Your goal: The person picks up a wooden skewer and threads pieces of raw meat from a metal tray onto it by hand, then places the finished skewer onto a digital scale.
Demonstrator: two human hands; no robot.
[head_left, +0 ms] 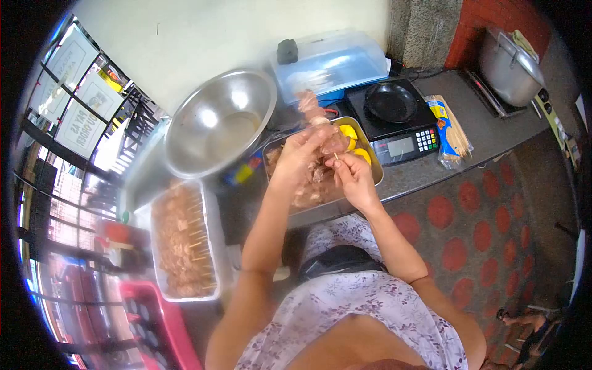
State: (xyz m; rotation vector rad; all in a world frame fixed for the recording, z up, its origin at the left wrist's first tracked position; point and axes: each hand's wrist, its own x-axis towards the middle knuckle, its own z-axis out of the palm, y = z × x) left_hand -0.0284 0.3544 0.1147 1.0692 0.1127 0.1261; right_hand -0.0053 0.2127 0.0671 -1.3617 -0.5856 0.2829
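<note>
A skewer threaded with raw meat (312, 112) is raised slantwise over a metal tray (378, 171). My left hand (300, 153) is closed around the meat partway along it. Lower down, the fingers of my right hand (355, 179) pinch the bare end of the stick. Inside the metal tray, below my hands, lie loose raw meat pieces (317, 192) and some yellow rounded things (349, 132). To the left, a white tray (217, 262) holds many meat skewers (179, 240) in a row, their sticks pointing right.
Behind the left tray stands a large steel bowl (209, 132). At the back is a blue container with a clear lid (333, 68). A digital scale (401, 147) bearing a black pan (391, 102), a pack of wooden skewers (452, 129) and a big pot (510, 69) line the right.
</note>
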